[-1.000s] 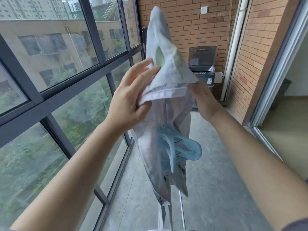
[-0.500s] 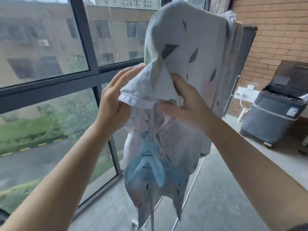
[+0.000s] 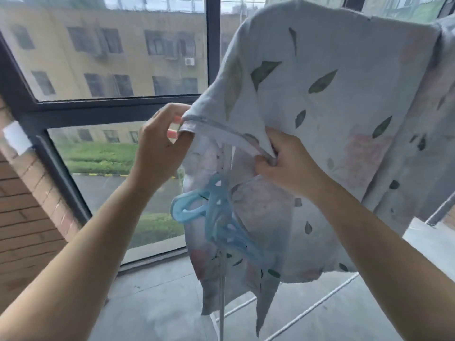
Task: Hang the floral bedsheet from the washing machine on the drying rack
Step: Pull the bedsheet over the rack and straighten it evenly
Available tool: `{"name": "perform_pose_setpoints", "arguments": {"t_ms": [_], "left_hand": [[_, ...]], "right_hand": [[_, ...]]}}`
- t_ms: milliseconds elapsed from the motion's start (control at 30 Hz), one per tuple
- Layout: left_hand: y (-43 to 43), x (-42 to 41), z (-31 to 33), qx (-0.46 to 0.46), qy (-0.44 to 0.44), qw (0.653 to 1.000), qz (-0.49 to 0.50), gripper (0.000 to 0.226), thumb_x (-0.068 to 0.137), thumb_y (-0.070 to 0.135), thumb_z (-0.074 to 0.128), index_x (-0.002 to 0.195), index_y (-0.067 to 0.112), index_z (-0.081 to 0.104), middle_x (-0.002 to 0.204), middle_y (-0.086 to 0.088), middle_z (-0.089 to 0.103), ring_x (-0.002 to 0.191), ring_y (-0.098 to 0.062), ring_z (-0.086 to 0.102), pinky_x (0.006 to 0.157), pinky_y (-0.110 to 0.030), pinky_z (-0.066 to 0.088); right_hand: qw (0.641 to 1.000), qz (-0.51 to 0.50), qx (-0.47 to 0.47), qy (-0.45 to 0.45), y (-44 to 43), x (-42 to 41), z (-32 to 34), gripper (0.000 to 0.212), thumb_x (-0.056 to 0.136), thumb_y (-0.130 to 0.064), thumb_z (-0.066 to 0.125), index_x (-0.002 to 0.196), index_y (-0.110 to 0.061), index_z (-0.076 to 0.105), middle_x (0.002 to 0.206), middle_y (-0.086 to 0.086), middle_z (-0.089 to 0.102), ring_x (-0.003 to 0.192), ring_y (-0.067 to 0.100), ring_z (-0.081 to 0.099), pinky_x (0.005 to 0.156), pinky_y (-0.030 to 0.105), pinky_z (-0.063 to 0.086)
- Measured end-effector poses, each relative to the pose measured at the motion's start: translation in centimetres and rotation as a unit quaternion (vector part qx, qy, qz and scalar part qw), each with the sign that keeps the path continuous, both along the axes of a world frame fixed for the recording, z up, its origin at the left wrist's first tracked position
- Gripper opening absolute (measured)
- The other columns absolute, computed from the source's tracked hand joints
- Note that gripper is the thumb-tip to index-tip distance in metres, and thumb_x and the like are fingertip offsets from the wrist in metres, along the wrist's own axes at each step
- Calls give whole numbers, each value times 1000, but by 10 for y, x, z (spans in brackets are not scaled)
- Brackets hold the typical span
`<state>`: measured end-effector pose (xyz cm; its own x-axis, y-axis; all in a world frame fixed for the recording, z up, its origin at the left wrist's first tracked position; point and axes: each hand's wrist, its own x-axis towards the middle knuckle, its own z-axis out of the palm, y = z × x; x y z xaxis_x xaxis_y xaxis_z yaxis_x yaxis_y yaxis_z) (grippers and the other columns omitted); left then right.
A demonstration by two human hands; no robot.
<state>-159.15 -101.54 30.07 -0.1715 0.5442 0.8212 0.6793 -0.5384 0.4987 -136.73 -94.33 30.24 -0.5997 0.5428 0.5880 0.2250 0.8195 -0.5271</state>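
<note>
Left hand (image 3: 157, 143) pinches the sheet (image 3: 320, 107) hem corner between thumb and fingers, held up near the window (image 3: 110, 57). Blue clips (image 3: 197, 207) hang just below against the cloth; in front or behind, unclear. Thin rack pole (image 3: 222, 303) shows under them. Right hand (image 3: 288, 166) has its fingers clenched round the same hem further right, bunching it. The sheet is draped over the rack top, which the cloth hides, and hangs right of centre above the floor. Handling, my guess: soft, limp, fairly light, maybe damp and clingy, folds on itself. Best hold is the hem, hands apart, pulled taut. Looks: pale blue-grey, green leaf print, faint pink blooms, stitched hem band.
</note>
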Motion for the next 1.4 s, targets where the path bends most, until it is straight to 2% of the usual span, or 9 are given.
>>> {"name": "perform_pose_setpoints", "arguments": {"t_ms": [133, 267, 367, 567, 633, 733, 900, 1067, 1400], "left_hand": [[-31, 38, -21, -12, -77, 995, 68, 20, 89, 24, 58, 108, 31, 57, 102, 13, 63, 97, -6, 62, 79, -21, 52], [-56, 82, -44, -12, -111, 976, 187, 32, 85, 12, 58, 116, 20, 55, 112, 0, 61, 105, -6, 59, 87, -20, 50], [-74, 115, -59, 34, -74, 960, 267, 22, 82, 10, 58, 104, 14, 57, 102, -5, 62, 93, -10, 59, 78, -20, 48], [-67, 173, -87, -97, -69, 986, 116, 45, 79, 22, 69, 120, 22, 51, 106, 12, 63, 99, -2, 63, 79, -23, 55], [-53, 184, -99, -194, -76, 968, 138, 40, 81, 24, 73, 110, 38, 49, 95, 28, 56, 95, 0, 62, 80, -17, 50], [-35, 188, -122, -256, -100, 938, 213, 18, 85, 40, 57, 70, 35, 48, 64, 16, 54, 79, -23, 63, 75, -32, 49], [-36, 198, -147, -230, -204, 915, 261, 27, 87, 34, 48, 96, 11, 58, 83, -8, 66, 76, -25, 63, 65, -36, 50], [-59, 219, -162, -142, -339, 869, 333, 44, 90, 54, 51, 88, 12, 61, 78, 0, 62, 69, -9, 58, 64, -31, 49], [-109, 205, -178, -205, -300, 763, 534, 38, 86, 36, 28, 88, 6, 51, 78, -11, 54, 72, -25, 46, 61, -32, 28]], "right_hand": [[998, 49, -35, -2, 7, 20, -12, 20, 82, -1, 60, 100, -11, 62, 69, -12, 51, 59, 2, 47, 57, 6, 36], [992, 84, -82, 39, -6, 27, -15, 33, 84, -5, 58, 82, -38, 51, 66, -11, 52, 59, 8, 49, 55, 11, 39], [987, 108, -103, 56, -15, 28, -15, 5, 80, -16, 53, 81, -20, 55, 69, 4, 55, 65, 21, 53, 58, 22, 42], [983, 110, -87, 120, -21, 46, -9, 8, 81, -14, 53, 80, -6, 54, 64, 6, 49, 57, 8, 39, 52, 19, 32], [978, 118, -107, 137, -17, 54, -9, 11, 84, -16, 53, 79, -5, 54, 62, -2, 45, 56, 9, 38, 52, 23, 31], [964, 156, -158, 146, -11, 65, -10, 7, 87, -15, 54, 88, -14, 61, 71, -4, 57, 64, 12, 51, 59, 25, 39], [946, 222, -202, 125, 9, 84, -25, 22, 87, -15, 60, 96, -35, 61, 88, -3, 64, 83, 25, 64, 78, 34, 54], [937, 257, -225, 77, 32, 102, -53, 21, 88, -15, 57, 94, -35, 61, 88, -2, 64, 75, 18, 65, 77, 34, 53], [938, 232, -256, -12, 51, 130, -110, 24, 91, -10, 56, 93, -34, 60, 91, -2, 67, 82, 18, 65, 74, 21, 50]]}}
